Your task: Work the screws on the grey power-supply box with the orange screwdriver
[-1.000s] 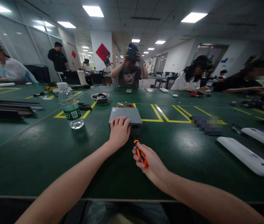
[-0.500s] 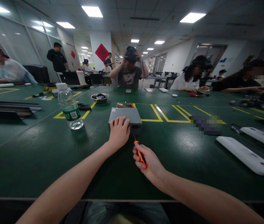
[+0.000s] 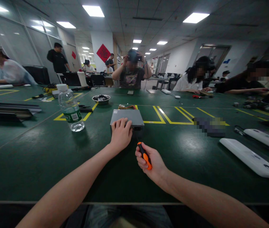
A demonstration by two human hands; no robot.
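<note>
- Fingers of the left hand (image 3: 121,136) are lightly spread over the top and front edge of the grey metal box (image 3: 131,116); those of the right hand (image 3: 152,161) are curled round the orange-and-black screwdriver (image 3: 146,156), its thin shaft pointing at the box front; whether the tip touches is too small to tell
- The box sits on the green tabletop (image 3: 77,183), cables (image 3: 128,107) at its far side; it looks stiff, probably fairly heavy and smooth; best held by opposite sides, not the cables
- The screwdriver should be light and hard; its handle is the place to grip
- Pale sticker (image 3: 115,111) at the box's far left corner, unreadable; bottle (image 3: 71,110) with green label and barcode, its wording illegible; no brand can be read
</note>
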